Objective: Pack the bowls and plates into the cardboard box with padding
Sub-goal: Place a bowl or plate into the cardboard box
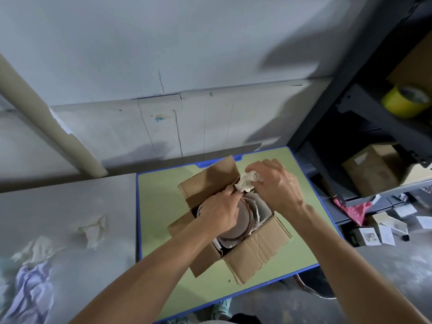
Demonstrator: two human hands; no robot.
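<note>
An open cardboard box (254, 251) sits on a small green table with a blue rim (161, 206). Inside it a stack of brownish plates or bowls (236, 224) stands wrapped in white paper (259, 209). My left hand (219, 211) rests on the top of the stack, its fingers reaching toward the far corner. My right hand (278, 183) holds a crumpled wad of pale padding paper (247, 182) over the far corner of the box, between the dishes and the back flap (210, 181).
Crumpled paper (92, 230) and cloth (30, 284) lie on the grey floor at the left. A beige tube (46, 118) leans on the wall. A dark shelf at the right holds yellow tape (406, 101) and a carton (374, 169). Small boxes and cards (383, 228) litter the floor.
</note>
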